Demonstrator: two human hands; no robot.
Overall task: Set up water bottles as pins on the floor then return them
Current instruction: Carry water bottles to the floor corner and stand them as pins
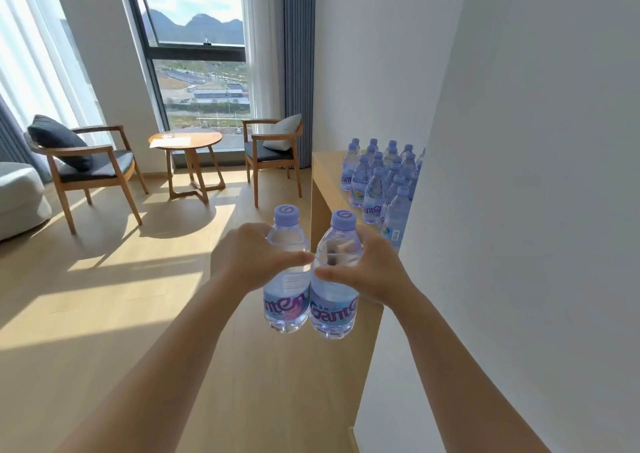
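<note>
I am looking across a pale wooden plank floor (104,297) that is lying wide open to my left, sunlight striping it, with free room running up to two wooden armchairs with dark seat cushions (86,165) and a small round wooden table (185,141) by the window. On my right a plain white wall (519,175) is closing that side off, and a long light-wood counter (329,175) is running along it, its near edge sitting just behind the bottles I am carrying. A cluster of clear plastic water bottles with lilac caps (381,179) is standing upright on the counter's far part, against the wall. My left hand (249,255) is wrapping closed around the shoulder of one clear lilac-capped bottle with a blue label (287,279), and my right hand (374,269) is clasping a second matching bottle (334,300) the same way. Both are hanging in the air side by side, touching, long axes near vertical, caps pointing up, tilting slightly apart at the top.
</note>
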